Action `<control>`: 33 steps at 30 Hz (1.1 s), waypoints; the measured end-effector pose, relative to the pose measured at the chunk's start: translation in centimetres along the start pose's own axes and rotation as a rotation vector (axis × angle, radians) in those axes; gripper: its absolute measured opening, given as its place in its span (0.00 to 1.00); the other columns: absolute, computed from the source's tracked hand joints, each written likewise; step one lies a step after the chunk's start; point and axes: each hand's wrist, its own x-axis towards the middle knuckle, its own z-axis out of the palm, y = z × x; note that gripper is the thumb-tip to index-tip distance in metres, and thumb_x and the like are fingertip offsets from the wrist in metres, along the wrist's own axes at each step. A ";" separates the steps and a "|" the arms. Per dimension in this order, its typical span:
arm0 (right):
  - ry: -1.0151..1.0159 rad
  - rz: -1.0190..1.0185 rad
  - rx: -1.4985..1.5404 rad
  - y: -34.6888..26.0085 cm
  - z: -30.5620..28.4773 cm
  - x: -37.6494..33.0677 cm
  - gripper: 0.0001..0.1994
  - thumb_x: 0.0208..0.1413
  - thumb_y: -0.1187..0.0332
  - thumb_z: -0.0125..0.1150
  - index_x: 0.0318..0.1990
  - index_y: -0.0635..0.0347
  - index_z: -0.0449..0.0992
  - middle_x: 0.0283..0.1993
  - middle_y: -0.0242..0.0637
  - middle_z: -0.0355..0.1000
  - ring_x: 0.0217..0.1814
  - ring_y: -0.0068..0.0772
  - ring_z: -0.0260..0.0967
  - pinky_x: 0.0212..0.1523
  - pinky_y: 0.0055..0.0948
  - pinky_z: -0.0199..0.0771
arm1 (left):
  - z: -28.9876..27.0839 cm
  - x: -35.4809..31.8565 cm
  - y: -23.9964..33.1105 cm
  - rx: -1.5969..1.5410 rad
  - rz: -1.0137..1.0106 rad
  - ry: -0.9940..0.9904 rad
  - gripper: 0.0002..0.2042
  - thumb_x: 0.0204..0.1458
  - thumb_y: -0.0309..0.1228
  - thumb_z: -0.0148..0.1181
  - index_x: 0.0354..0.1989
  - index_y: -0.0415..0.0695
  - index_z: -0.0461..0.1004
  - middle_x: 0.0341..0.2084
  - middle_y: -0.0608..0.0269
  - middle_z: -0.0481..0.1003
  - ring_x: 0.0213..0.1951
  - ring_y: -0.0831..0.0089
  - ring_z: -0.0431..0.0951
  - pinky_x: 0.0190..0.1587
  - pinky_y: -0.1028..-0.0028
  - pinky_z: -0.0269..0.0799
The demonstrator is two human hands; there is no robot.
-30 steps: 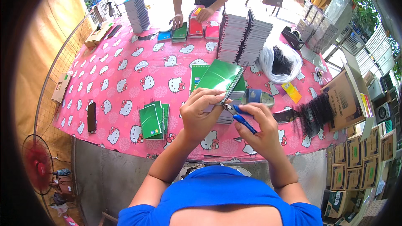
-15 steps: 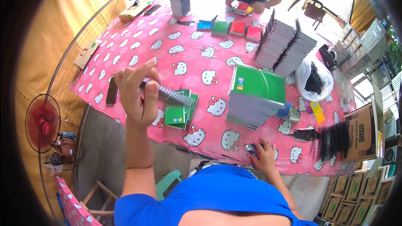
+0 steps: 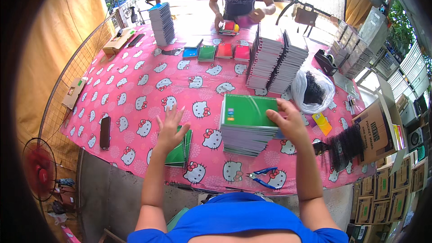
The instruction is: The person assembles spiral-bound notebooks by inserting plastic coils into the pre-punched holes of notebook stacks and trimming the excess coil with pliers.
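A tall stack of notebooks (image 3: 249, 139) stands in front of me, with a green notebook (image 3: 247, 109) on top. My right hand (image 3: 290, 121) grips that top notebook by its right edge, thumb above it. The rest of its fingers are partly hidden. To the left, my left hand (image 3: 171, 128) is empty, fingers spread, over the far end of a small pile of green spiral notebooks (image 3: 180, 150). Blue-handled cutting pliers (image 3: 263, 177) lie with handles apart near the table's front edge, untouched.
Black spiral wires (image 3: 344, 146) lie beside an open cardboard box (image 3: 375, 130) at right. Behind them stand a white bag of wires (image 3: 313, 92) and tall notebook stacks (image 3: 265, 60). A dark phone-like object (image 3: 105, 132) lies left. Across the table, a person (image 3: 240, 0) handles small notebooks.
My left hand has come down and no longer holds the spiral notebook. My right hand has left the pliers and moved up to the stack's top notebook. The whole view has shifted.
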 end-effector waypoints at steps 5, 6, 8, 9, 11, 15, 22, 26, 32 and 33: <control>0.028 0.128 0.197 -1.2 -2.1 0.7 0.18 0.44 0.73 0.68 0.42 0.64 0.68 0.41 0.40 0.70 0.44 0.32 0.68 0.46 0.30 0.68 | -4.4 1.8 8.9 -0.637 0.133 0.229 0.32 0.54 0.38 0.58 0.66 0.47 0.54 0.66 0.49 0.52 0.66 0.54 0.53 0.65 0.55 0.47; 0.056 0.174 0.221 -1.7 -2.2 0.6 0.17 0.43 0.74 0.68 0.41 0.63 0.67 0.40 0.38 0.70 0.42 0.31 0.69 0.43 0.29 0.69 | -4.5 2.1 11.1 -0.795 0.136 0.262 0.31 0.54 0.35 0.59 0.66 0.46 0.54 0.65 0.49 0.54 0.65 0.54 0.55 0.64 0.58 0.50; 0.114 0.013 0.486 -2.4 -1.5 0.0 0.19 0.41 0.79 0.66 0.40 0.61 0.63 0.37 0.37 0.69 0.38 0.29 0.68 0.37 0.28 0.69 | -4.6 2.4 15.0 -1.013 0.192 0.289 0.31 0.54 0.30 0.58 0.67 0.46 0.52 0.64 0.50 0.56 0.65 0.56 0.57 0.64 0.61 0.54; 0.135 -0.049 0.393 -2.6 -1.1 -0.3 0.20 0.41 0.80 0.65 0.41 0.60 0.62 0.36 0.38 0.68 0.37 0.31 0.69 0.38 0.30 0.69 | -4.3 2.6 16.8 -1.076 0.243 0.280 0.31 0.56 0.29 0.56 0.67 0.48 0.50 0.63 0.51 0.57 0.65 0.57 0.57 0.63 0.61 0.54; 0.154 -0.164 0.243 -3.8 0.3 -0.7 0.19 0.43 0.81 0.64 0.41 0.60 0.62 0.36 0.36 0.66 0.38 0.29 0.67 0.40 0.28 0.68 | -2.9 2.5 18.0 -1.065 0.320 0.178 0.29 0.57 0.26 0.53 0.67 0.48 0.52 0.63 0.51 0.57 0.63 0.55 0.59 0.63 0.61 0.54; 0.167 -0.146 0.202 -4.6 1.8 -0.5 0.19 0.43 0.79 0.65 0.41 0.61 0.62 0.38 0.37 0.64 0.41 0.29 0.64 0.42 0.29 0.66 | -2.4 3.4 19.2 -0.171 0.498 0.521 0.26 0.52 0.26 0.59 0.61 0.47 0.62 0.59 0.50 0.59 0.56 0.59 0.66 0.57 0.66 0.61; 0.318 -0.427 -0.044 -1.8 -1.6 -2.1 0.22 0.39 0.71 0.71 0.43 0.62 0.70 0.42 0.44 0.71 0.44 0.44 0.71 0.44 0.33 0.71 | -4.1 4.5 22.9 -0.414 0.437 0.340 0.07 0.43 0.28 0.67 0.31 0.42 0.81 0.27 0.65 0.79 0.37 0.70 0.73 0.42 0.71 0.67; 0.416 0.453 -0.567 16.4 -9.6 -7.1 0.15 0.44 0.60 0.68 0.33 0.63 0.78 0.37 0.49 0.74 0.46 0.47 0.71 0.47 0.41 0.70 | -4.5 4.9 24.0 -0.441 0.407 0.249 0.08 0.43 0.29 0.68 0.33 0.40 0.81 0.27 0.64 0.79 0.34 0.72 0.72 0.40 0.73 0.68; 0.332 0.815 -0.773 25.2 -10.9 -14.4 0.17 0.42 0.62 0.71 0.38 0.59 0.75 0.44 0.49 0.71 0.47 0.51 0.71 0.46 0.43 0.72 | -4.2 5.1 23.8 -0.433 0.402 0.243 0.09 0.44 0.29 0.68 0.34 0.41 0.81 0.28 0.63 0.79 0.35 0.73 0.72 0.42 0.74 0.67; 0.368 0.801 -0.749 24.7 -11.1 -14.1 0.17 0.40 0.63 0.72 0.38 0.58 0.75 0.44 0.49 0.70 0.46 0.51 0.70 0.45 0.43 0.71 | -4.3 5.0 23.3 -0.429 0.396 0.242 0.09 0.44 0.29 0.68 0.34 0.41 0.82 0.28 0.63 0.79 0.36 0.73 0.72 0.42 0.74 0.67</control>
